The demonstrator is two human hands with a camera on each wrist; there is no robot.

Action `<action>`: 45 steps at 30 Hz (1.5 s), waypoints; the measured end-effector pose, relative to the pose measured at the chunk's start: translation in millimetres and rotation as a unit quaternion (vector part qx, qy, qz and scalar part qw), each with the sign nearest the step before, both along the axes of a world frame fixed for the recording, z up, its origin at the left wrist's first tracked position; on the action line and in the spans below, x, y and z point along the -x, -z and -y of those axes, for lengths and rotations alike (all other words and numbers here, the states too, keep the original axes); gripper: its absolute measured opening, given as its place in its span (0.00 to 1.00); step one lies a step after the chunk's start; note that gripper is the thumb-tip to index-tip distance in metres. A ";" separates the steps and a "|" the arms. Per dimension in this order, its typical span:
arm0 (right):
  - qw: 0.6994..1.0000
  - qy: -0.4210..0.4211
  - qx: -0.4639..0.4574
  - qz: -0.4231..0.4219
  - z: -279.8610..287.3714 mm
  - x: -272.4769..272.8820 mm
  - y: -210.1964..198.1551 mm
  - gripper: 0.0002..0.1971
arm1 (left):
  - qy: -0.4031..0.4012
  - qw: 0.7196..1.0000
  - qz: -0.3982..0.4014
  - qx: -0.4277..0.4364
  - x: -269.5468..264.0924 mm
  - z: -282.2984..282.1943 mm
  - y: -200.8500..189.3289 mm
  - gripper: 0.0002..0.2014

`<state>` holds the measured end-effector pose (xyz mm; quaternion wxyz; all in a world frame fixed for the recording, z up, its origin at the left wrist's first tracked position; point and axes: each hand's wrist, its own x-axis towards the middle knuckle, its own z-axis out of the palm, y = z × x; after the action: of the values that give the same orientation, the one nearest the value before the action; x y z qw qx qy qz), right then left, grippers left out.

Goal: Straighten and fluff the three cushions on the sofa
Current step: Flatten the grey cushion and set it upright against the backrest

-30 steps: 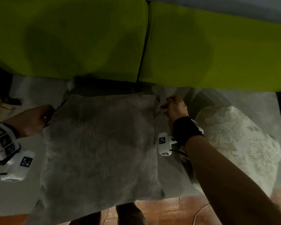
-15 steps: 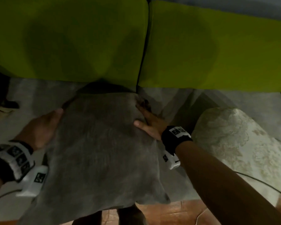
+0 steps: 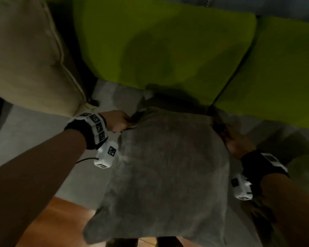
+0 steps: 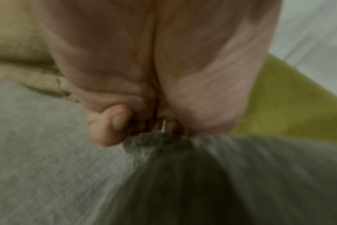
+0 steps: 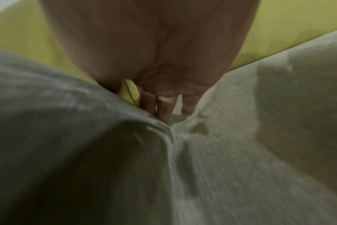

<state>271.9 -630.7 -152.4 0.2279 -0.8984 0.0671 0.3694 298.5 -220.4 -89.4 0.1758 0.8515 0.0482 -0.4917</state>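
A grey cushion (image 3: 168, 166) lies flat on the grey-covered sofa seat (image 3: 34, 139), its near edge hanging over the front. My left hand (image 3: 119, 120) pinches its far left corner; in the left wrist view the fingers of that hand (image 4: 144, 129) are curled tight on the grey cushion (image 4: 183, 175). My right hand (image 3: 234, 145) is at the far right edge. In the right wrist view its straight fingers (image 5: 164, 106) touch the side of the cushion (image 5: 67, 137); the thumb is hidden. A beige cushion (image 3: 25, 59) leans at the far left.
Two lime-green back cushions (image 3: 168, 41) stand behind, with a dark seam between them. A pale rounded cushion (image 5: 298, 106) lies to the right of my right hand, blurred. Wooden floor (image 3: 52, 220) shows below the seat's front edge.
My view has swung left, bringing the beige cushion in. The left hand went from lying flat against the grey cushion to pinching its corner. The right hand slid from the top to the right edge.
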 end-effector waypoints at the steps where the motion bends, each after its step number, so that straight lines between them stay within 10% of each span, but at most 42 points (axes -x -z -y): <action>1: 1.000 -0.006 0.003 -0.006 -0.8 -2.4 -1.0 0.29 | -0.001 1.000 -0.007 0.003 2.8 1.8 -3.9 0.21; 14: 0.994 -0.060 0.014 0.093 -13.5 -11.3 -14.0 0.26 | 0.093 0.992 0.020 -0.082 27.4 -10.0 -9.2 0.14; 18: 0.989 0.045 -0.020 0.137 22.7 -11.2 -31.8 0.07 | -0.060 0.981 0.175 -0.051 32.6 -29.4 -7.0 0.12; 21: 0.980 0.135 -0.066 0.130 48.4 -6.0 -37.2 0.17 | -0.245 0.930 0.272 0.022 43.0 -36.1 1.9 0.10; 26: 0.945 0.235 -0.174 0.149 46.6 12.0 -45.1 0.05 | -0.436 0.846 0.288 0.104 49.5 -18.2 4.0 0.10; 30: 0.921 0.275 -0.222 0.163 46.1 24.8 -49.0 0.07 | -0.328 0.921 0.199 0.067 47.0 -19.6 -10.3 0.11; 32: 0.911 0.276 -0.267 0.152 46.2 26.4 -54.5 0.23 | -0.282 0.940 0.186 0.055 45.7 -26.3 -16.4 0.08; 41: 0.869 0.281 -0.386 0.133 45.5 24.4 -68.6 0.38 | -0.486 0.832 0.213 0.164 32.1 -35.1 -20.7 0.11; 45: 0.901 0.268 -0.289 0.180 47.7 23.5 -61.2 0.35 | -0.460 0.850 0.202 0.160 34.6 -33.8 -17.3 0.05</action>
<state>248.4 -678.4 -91.2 0.5761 -0.7923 0.1536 0.1298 263.9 -186.6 -72.1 0.5218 0.7724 0.3184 -0.1726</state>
